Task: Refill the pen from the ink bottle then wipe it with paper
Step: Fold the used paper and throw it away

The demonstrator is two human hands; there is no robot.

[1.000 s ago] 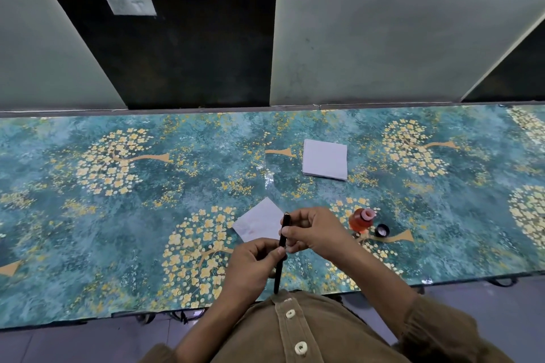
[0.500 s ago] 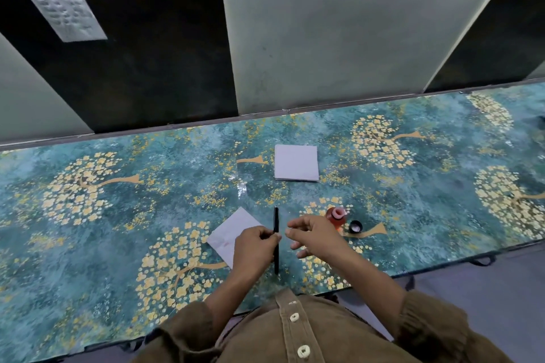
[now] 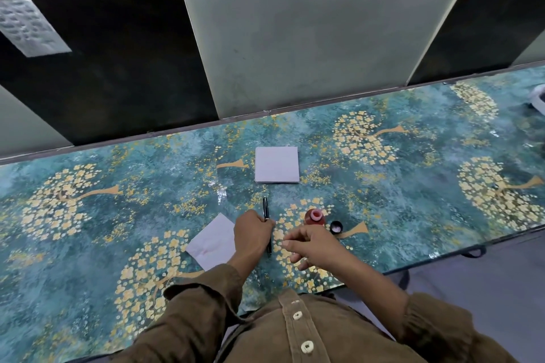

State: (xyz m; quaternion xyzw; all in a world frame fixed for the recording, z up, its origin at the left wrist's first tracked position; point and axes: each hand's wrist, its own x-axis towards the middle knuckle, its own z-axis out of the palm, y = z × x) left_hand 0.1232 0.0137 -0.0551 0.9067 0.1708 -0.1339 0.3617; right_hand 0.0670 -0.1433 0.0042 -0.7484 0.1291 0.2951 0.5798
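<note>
In the head view the left hand (image 3: 253, 234) gripped the pen (image 3: 267, 224) with curled fingers, laying it lengthwise on the worktop (image 3: 88, 215), probably to set it down or steady it. The right hand (image 3: 314, 246) hovered beside it, loosely curled and holding nothing. The bottle (image 3: 315, 216) stood uncapped just beyond, its cap (image 3: 336, 226) alongside, with a paper (image 3: 213, 242) by the left hand, ready for wiping.

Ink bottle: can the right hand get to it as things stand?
Probably yes. The right hand hovers empty, fingers loosely curled, just short of the open ink bottle. Nothing lies between them. The cap sits to the bottle's right, and the left hand holds the pen aside.
</note>
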